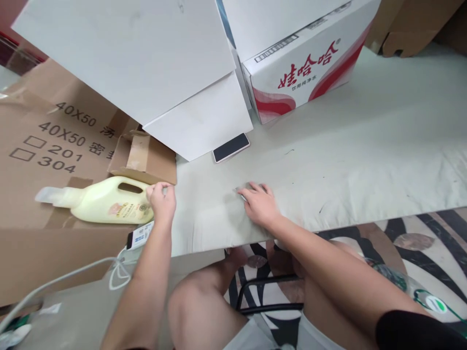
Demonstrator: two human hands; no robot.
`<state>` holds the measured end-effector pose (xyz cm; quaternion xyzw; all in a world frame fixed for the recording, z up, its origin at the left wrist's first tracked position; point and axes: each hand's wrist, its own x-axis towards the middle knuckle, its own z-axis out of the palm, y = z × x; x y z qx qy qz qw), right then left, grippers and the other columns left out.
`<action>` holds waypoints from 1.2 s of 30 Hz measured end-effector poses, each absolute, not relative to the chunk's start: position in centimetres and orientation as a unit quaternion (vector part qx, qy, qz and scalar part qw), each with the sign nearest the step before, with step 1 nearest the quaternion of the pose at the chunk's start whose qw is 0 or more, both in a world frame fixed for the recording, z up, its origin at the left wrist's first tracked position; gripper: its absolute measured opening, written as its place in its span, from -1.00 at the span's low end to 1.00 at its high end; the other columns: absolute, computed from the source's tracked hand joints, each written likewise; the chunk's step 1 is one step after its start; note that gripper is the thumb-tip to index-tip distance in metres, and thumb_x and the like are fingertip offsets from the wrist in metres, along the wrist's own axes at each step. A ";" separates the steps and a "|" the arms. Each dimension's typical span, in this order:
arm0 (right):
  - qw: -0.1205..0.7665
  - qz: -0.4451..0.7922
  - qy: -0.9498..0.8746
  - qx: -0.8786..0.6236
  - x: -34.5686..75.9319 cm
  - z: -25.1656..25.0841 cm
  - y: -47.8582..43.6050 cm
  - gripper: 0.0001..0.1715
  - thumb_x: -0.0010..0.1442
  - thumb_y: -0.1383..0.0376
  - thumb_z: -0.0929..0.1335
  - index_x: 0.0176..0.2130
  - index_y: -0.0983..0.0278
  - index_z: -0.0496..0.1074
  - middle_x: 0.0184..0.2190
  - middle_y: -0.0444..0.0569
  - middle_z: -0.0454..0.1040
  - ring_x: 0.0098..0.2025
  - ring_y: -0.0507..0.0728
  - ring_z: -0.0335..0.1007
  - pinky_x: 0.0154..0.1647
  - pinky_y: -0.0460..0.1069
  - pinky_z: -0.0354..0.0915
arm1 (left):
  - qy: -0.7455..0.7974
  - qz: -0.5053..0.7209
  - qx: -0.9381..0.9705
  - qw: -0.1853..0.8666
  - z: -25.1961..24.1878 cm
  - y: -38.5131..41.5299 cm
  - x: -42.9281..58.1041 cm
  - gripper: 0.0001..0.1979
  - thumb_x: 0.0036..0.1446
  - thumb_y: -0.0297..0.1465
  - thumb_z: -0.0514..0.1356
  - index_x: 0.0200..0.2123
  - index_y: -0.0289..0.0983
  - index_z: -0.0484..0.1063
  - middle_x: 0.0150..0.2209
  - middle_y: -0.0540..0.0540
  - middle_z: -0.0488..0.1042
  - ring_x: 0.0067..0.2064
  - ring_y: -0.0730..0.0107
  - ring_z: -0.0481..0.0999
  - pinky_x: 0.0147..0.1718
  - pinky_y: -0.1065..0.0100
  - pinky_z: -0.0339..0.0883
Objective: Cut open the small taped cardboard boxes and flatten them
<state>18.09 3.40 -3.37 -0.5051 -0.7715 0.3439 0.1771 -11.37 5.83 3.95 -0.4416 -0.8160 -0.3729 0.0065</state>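
Observation:
My left hand (pixel 161 200) is curled at the left edge of a pale grey cloth (pixel 328 165), its fingers pinched on the fabric's corner, right beside the base of a pale yellow plastic jug (pixel 109 200) that lies on its side. My right hand (pixel 258 204) rests on the cloth near its front edge, fingers bent and pressing a small fold of the fabric. The cloth is spread flat over the low surface in front of my knees.
Large white boxes (pixel 153 63) and a red-and-white printed carton (pixel 306 68) stand at the back. A phone (pixel 231 147) lies face up by the boxes. Flattened brown cardboard (pixel 44 141) covers the left. A white cable (pixel 73 277) runs at lower left.

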 end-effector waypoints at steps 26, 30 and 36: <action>0.186 0.365 -0.774 -0.484 18.2 -3.6 3.6 -0.39 0.29 0.50 0.19 0.26 0.28 0.40 0.27 0.10 0.50 0.50 0.24 0.10 0.51 0.29 -0.11 | -0.899 -0.137 -0.408 0.081 13.9 12.8 -15.3 -0.59 -0.22 -0.45 0.37 -0.49 -0.20 0.12 -0.41 -0.01 0.22 0.14 -0.25 0.35 0.22 -0.31 0.02; 0.203 0.374 -0.766 -0.482 18.2 -3.5 3.7 -0.37 0.26 0.54 0.19 0.23 0.25 0.42 0.25 0.09 0.52 0.45 0.26 0.20 0.46 0.26 0.03 | -0.898 -0.179 -0.386 0.110 13.9 12.4 -13.9 -0.73 -0.06 -0.53 0.28 -0.53 -0.20 0.20 -0.51 0.05 0.10 -0.02 0.00 0.39 0.22 -0.19 0.08; 0.230 0.454 -0.726 -0.462 17.9 -2.7 3.5 -0.34 0.29 0.52 0.16 0.30 0.24 0.35 0.30 0.10 0.44 0.19 0.23 0.49 0.20 0.10 0.36 | -0.857 -0.260 -0.413 0.167 15.3 11.9 -11.9 -0.72 -0.01 -0.59 0.22 -0.49 -0.17 0.16 -0.50 0.08 0.09 -0.21 0.21 0.28 0.13 -0.02 0.24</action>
